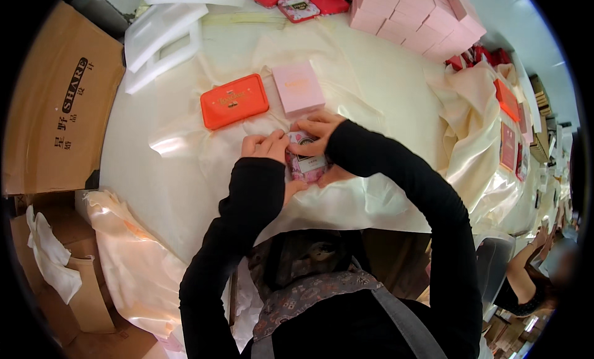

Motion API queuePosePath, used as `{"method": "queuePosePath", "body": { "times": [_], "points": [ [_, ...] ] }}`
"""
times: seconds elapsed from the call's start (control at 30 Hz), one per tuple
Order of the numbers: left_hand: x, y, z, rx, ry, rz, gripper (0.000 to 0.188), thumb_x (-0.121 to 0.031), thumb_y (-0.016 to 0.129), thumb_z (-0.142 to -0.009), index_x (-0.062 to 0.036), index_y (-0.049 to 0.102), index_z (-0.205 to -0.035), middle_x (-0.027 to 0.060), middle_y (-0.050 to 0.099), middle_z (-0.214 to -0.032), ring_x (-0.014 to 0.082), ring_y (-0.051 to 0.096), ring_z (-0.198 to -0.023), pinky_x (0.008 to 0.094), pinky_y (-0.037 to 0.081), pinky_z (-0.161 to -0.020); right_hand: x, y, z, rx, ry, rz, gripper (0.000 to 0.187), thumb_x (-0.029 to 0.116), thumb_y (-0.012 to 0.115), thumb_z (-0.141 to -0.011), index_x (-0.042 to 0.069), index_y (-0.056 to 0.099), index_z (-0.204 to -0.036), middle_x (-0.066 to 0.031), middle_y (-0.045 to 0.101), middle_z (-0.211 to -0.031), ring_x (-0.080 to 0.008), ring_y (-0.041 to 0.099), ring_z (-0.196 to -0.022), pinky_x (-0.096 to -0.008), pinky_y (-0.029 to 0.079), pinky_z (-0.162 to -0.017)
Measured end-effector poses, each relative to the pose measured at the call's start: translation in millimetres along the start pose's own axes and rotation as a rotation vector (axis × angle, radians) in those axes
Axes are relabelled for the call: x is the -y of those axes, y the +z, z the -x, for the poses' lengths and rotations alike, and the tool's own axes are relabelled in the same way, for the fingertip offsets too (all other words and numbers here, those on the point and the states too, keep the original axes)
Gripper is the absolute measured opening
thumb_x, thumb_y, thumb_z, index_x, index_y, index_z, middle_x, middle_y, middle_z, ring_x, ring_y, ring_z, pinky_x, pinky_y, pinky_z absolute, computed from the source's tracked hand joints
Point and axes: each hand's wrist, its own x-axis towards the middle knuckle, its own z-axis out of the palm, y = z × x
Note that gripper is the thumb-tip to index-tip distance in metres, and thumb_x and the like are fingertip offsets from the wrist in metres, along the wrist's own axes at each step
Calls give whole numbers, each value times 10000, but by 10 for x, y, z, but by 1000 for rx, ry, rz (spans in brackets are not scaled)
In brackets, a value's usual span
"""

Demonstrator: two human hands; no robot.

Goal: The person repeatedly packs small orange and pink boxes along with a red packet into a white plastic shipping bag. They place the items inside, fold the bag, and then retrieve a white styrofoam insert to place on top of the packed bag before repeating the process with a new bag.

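Observation:
Between my two hands is a small pink floral tin (307, 164) with a pale label, lying on cream satin cloth. My left hand (270, 150) is closed against its left side, fingers bent at the top corner and thumb low down. My right hand (317, 136) grips it from the right, with fingers laid over its upper part and thumb near the lower edge. Just beyond my hands are a flat orange-red box (235, 102) with gold print, at the left, and a square pale pink box (298, 88), near my right fingers.
A pink box stack (411, 16) stands at the far right, beside red packets and tins (299, 8). White foam frames (162, 40) and a large carton (65, 105) are at the left. Rumpled satin (461, 124) holds more boxes at the right; a co-worker's arm (521, 278) shows beyond.

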Motion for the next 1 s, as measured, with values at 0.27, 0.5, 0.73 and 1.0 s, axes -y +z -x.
{"method": "queuePosePath", "body": {
  "times": [0.27,0.5,0.73,1.0],
  "points": [
    [82,7,-524,457,-87,-222,282,-294,654,-685,-172,641,-940,86,604,-990,262,591,-916,352,416,-794,160,631,149,-654,47,138,734,463,658,-704,21,458,-1254,-315,416,-1264,-429,465,-1131,-476,414,-894],
    [163,478,-527,241,347,-525,607,-244,535,-785,-105,374,-1353,111,299,-1444,320,234,-1342,485,146,-1086,1157,654,2488,-640,183,311,291,219,597,-781,82,599,-1038,-128,555,-1216,-235,501,-1171,-398,406,-961],
    [-51,434,-360,250,279,-511,567,-309,414,-882,-87,306,-1393,155,228,-1472,347,175,-1366,510,132,-1086,1349,2125,6412,-924,1779,812,317,63,536,-810,71,574,-1125,-160,619,-994,-275,623,-854,-304,492,-701],
    [379,305,-2,-136,409,-317,524,-279,436,-889,-19,368,-1339,242,325,-1383,370,323,-1286,457,258,-1049,763,3708,7746,-713,1951,619,408,240,463,-889,70,489,-1259,-133,568,-1139,-299,544,-1039,-425,417,-906]
  ]
}}
